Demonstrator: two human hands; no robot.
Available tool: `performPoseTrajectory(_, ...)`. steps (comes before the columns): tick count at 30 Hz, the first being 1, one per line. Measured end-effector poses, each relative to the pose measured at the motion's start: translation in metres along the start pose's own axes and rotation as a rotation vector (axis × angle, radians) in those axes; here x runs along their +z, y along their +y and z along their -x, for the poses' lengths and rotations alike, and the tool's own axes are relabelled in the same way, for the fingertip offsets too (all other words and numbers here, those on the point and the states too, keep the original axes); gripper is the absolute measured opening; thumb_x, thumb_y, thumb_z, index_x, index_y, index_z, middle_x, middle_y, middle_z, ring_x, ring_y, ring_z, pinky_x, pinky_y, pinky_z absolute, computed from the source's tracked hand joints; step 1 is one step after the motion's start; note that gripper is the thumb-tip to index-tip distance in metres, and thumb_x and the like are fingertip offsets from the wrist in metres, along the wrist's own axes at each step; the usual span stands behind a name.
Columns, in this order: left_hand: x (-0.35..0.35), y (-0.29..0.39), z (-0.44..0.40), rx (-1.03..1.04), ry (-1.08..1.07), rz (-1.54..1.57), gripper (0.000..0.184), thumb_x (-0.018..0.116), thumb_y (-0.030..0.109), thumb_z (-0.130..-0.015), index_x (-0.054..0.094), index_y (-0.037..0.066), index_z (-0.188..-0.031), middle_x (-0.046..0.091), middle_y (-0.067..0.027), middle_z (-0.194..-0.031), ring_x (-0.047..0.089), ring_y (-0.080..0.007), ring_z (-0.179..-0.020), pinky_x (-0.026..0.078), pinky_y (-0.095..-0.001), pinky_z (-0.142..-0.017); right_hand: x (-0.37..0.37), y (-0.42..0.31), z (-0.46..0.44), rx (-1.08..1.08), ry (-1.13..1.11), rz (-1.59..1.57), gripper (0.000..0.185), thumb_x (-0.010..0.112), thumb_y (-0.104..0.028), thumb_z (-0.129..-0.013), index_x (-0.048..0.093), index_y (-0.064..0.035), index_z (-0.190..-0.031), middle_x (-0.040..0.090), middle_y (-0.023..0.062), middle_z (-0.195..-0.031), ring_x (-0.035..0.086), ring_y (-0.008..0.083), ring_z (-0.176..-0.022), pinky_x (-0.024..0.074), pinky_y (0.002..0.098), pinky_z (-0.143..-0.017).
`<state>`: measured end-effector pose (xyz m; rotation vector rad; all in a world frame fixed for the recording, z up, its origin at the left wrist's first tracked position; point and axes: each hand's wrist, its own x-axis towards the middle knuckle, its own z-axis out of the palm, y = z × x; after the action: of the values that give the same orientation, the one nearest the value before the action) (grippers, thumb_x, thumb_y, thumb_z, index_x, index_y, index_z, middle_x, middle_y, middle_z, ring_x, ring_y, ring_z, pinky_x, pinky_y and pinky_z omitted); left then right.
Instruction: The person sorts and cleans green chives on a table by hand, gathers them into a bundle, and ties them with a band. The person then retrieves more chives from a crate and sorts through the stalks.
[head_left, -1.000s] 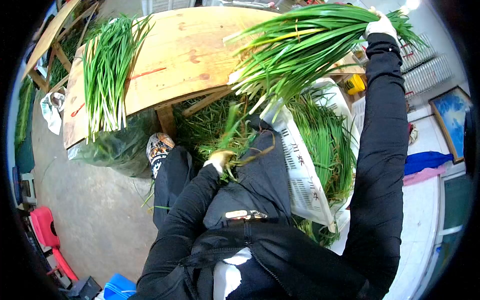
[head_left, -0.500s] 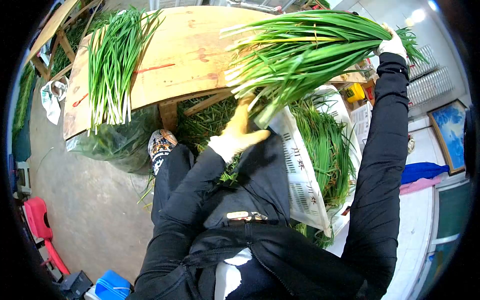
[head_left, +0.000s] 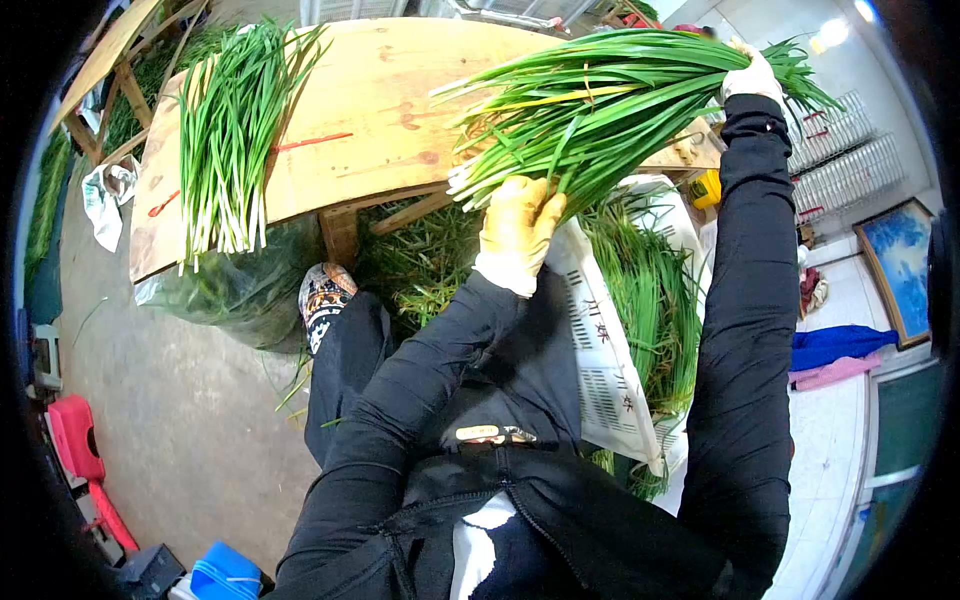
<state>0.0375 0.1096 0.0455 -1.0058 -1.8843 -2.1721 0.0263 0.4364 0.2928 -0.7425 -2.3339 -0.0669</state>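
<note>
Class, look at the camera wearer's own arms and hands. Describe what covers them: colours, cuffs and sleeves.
The left hand wears a yellow-tan glove with a white cuff. The right hand wears a glove that looks white from this side. Both arms are covered by long, wrinkled black fabric sleeves that reach down to the gloves.
</note>
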Motion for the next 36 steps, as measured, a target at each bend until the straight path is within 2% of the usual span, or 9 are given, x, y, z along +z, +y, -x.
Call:
performPoseTrajectory(3,0.002,-0.011,0.008,0.097,0.174,0.246,0.014,0.054,0.011,-0.080,0.056,0.002,-0.091,0.057,-0.0094,-0.078,0.053,-0.0215,-0.074,0.041,-0.0285,-0.068,-0.010,-0.022,0.010,0.087,0.035,0.022,0.048,0.056,-0.008,-0.063,0.051,-0.0105,-0.111,0.060,0.0108,-0.097,0.058,0.0242,-0.087,0.0421,0.0274,-0.079)
performPoseTrajectory(7,-0.023,0.018,0.022,-0.244,-0.145,0.966,0.023,0.045,0.019,-0.088,0.053,-0.001,-0.095,0.055,-0.0018,-0.077,0.051,-0.0088,-0.071,0.041,-0.0203,-0.068,0.027,0.031,-0.032,-0.038,-0.014,-0.297,0.045,0.054,-0.001,-0.065,0.051,-0.0091,-0.109,0.060,0.0093,-0.098,0.058,0.0199,-0.086,0.0419,0.0250,-0.079)
performPoseTrajectory(17,-0.049,0.000,0.069,-0.183,-0.300,0.200,0.029,0.038,0.030,-0.090,0.051,0.005,-0.084,0.045,-0.0011,-0.056,0.043,-0.0118,-0.048,0.035,-0.0217,-0.046,0.038,-0.007,0.004,-0.116,-0.048,-0.609,0.022,0.051,-0.001,-0.074,0.054,-0.0030,-0.096,0.060,0.0065,-0.089,0.058,0.0171,-0.075,0.0475,0.0268,-0.069)
performPoseTrajectory(19,-0.064,-0.008,0.085,-0.014,-0.314,-0.197,0.017,0.041,0.022,-0.087,0.051,0.008,-0.084,0.054,-0.0114,-0.062,0.055,-0.0294,-0.056,0.043,-0.0353,-0.052,0.021,0.002,0.000,-0.084,-0.057,-0.629,0.029,0.049,0.004,-0.074,0.051,-0.0029,-0.102,0.059,0.0069,-0.094,0.057,0.0161,-0.077,0.0465,0.0247,-0.071)
performPoseTrajectory(23,-0.090,-0.085,0.140,-0.373,-0.388,-0.594,0.009,0.048,0.017,-0.082,0.047,0.009,-0.082,0.052,-0.0095,-0.055,0.055,-0.0292,-0.054,0.044,-0.0371,-0.050,-0.031,0.010,-0.010,0.269,0.020,-1.009,0.030,0.039,0.003,-0.081,0.050,-0.0040,-0.108,0.058,0.0077,-0.099,0.057,0.0147,-0.081,0.0457,0.0233,-0.076)
performPoseTrajectory(27,-0.095,-0.046,0.071,0.036,-0.121,-0.359,0.071,0.066,0.027,-0.067,0.033,-0.006,-0.120,0.036,-0.0283,-0.123,0.037,-0.0388,-0.113,0.029,-0.0397,-0.095,-0.047,0.017,-0.007,0.587,-0.067,-1.512,0.017,0.045,-0.010,-0.083,0.057,-0.0035,-0.093,0.060,0.0069,-0.087,0.057,0.0169,-0.078,0.0474,0.0262,-0.070)
performPoseTrajectory(29,-0.076,-0.038,0.041,0.056,-0.037,-0.242,0.060,0.061,0.032,-0.072,0.041,-0.006,-0.114,0.039,-0.0278,-0.120,0.039,-0.0378,-0.112,0.032,-0.0402,-0.093,-0.046,0.006,0.009,0.542,-0.087,-1.553,0.014,0.050,-0.014,-0.080,0.058,-0.0030,-0.085,0.060,0.0071,-0.079,0.057,0.0193,-0.073,0.0479,0.0286,-0.068)
performPoseTrajectory(34,-0.048,-0.035,-0.015,-0.542,-0.633,-0.015,0.063,0.047,0.046,-0.082,0.036,-0.003,-0.120,0.041,-0.0200,-0.119,0.037,-0.0300,-0.112,0.029,-0.0326,-0.094,-0.046,-0.048,0.058,0.442,-0.026,-1.527,0.010,0.057,-0.012,-0.074,0.056,-0.0015,-0.076,0.059,0.0084,-0.072,0.056,0.0242,-0.067,0.0475,0.0342,-0.069)
performPoseTrajectory(36,-0.044,-0.025,-0.008,-0.539,-0.368,0.488,0.059,0.057,0.041,-0.077,0.042,0.000,-0.116,0.048,-0.0133,-0.111,0.044,-0.0209,-0.102,0.033,-0.0309,-0.090,-0.042,-0.034,0.056,0.367,-0.177,-1.629,0.010,0.058,-0.010,-0.073,0.056,-0.0020,-0.077,0.058,0.0075,-0.072,0.056,0.0234,-0.067,0.0475,0.0344,-0.068)
